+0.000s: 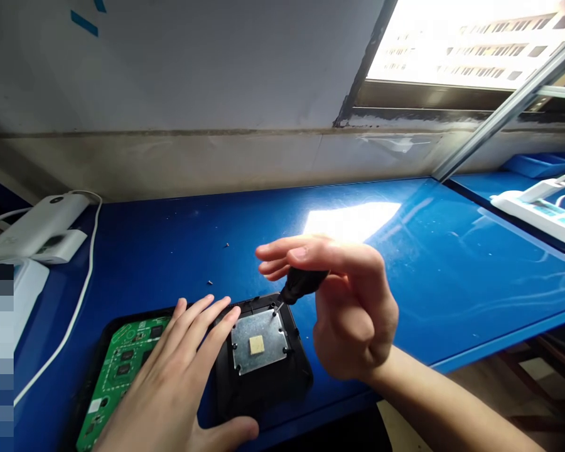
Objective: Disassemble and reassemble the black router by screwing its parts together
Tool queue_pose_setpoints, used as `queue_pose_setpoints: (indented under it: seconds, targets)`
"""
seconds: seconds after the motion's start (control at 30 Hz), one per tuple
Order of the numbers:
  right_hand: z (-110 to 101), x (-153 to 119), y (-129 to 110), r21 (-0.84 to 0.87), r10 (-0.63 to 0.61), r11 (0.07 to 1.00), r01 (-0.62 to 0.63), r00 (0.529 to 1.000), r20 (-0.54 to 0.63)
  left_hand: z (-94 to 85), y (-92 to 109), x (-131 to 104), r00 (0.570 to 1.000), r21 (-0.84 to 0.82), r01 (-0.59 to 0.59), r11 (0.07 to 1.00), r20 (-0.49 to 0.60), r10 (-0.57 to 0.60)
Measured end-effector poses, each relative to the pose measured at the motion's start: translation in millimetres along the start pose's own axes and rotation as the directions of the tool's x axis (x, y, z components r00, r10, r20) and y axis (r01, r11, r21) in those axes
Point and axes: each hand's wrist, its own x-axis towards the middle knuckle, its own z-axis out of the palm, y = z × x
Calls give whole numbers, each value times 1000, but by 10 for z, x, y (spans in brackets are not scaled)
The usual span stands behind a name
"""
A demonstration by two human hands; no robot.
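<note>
My right hand is wrapped around a black-handled screwdriver. The tip reaches down to a screw hole at the upper right corner of a metal plate, which sits in a black plastic casing. A small cream square pad lies on the plate. My left hand is spread flat, its fingertips at the casing's left edge and its palm over a green circuit board in a black shell. The hand covers much of that board.
Two small screws, one nearer and one farther, lie on the blue table. White devices with a cable stand at left. A white power strip and blue trays are at right, beyond a metal post.
</note>
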Motion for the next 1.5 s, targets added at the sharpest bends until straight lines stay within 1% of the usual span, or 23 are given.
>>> queue_pose_setpoints:
  seconds: [0.07,0.13,0.2,0.3,0.47,0.53,0.6,0.67,0.73,0.8,0.87,0.9,1.0,1.07,1.13,1.2,1.27,1.37,1.43,1.5]
  targets:
    - [-5,23,-4,-48,-16,999,15,1000,-14,-7,5,2,1000,0,-3,1000,-10,3]
    - [-12,51,-9,-140,-25,990,18,998,-51,-23,21,6,1000,6,-8,1000,-18,8]
    - [-14,67,-17,-192,2,981,-19,996,-88,-38,32,9,1000,8,-7,1000,-10,7]
    - [-9,45,-26,-151,58,986,-65,997,-54,-32,4,10,1000,-1,3,1000,6,-3]
    - [9,-19,-23,9,52,999,-52,998,21,17,-81,9,997,-32,-77,996,2,77]
    - [26,7,-24,-1,59,998,-59,998,18,16,-63,10,998,-22,-56,998,-8,56]
    - [54,70,-31,-53,56,997,-57,998,-19,0,-26,13,1000,-15,-16,1000,-11,16]
    - [91,145,-37,-111,55,992,-60,998,-44,-18,3,17,1000,-30,-1,1000,-6,1]
    - [125,200,-36,-155,30,987,-34,999,-23,-27,7,21,1000,-54,-4,999,-3,4]
    - [146,218,-20,-161,-21,987,26,999,37,-27,-4,24,1000,-77,-10,997,-2,10]
    - [146,210,7,-118,-77,989,87,993,87,-22,-18,25,1000,-94,-10,996,0,10]
    - [140,205,20,-87,-87,992,96,991,98,-20,-22,25,1000,-100,-9,995,3,9]
    - [111,215,30,-36,-106,993,109,991,85,-24,-21,25,1000,-88,-5,996,16,6]
    - [94,246,-4,-91,-112,989,117,992,54,-34,-14,27,999,-65,4,998,33,-1]
    - [83,275,-60,-188,-77,979,81,997,27,-46,-10,31,999,-45,15,999,49,-13]
    - [74,282,-111,-229,-6,973,12,1000,29,-53,-12,37,999,-43,15,999,50,-13]
    - [61,261,-133,-205,27,979,-15,998,55,-55,-18,40,999,-56,3,998,39,-1]
    - [29,213,-112,-148,79,986,-72,996,39,-51,-27,35,1000,-71,-10,997,29,12]
    - [7,208,-89,-124,80,989,-75,996,30,-48,-28,26,999,-60,-8,998,33,10]
    - [-7,233,-77,-155,34,987,-32,999,13,-45,-24,17,999,-44,-8,999,32,10]
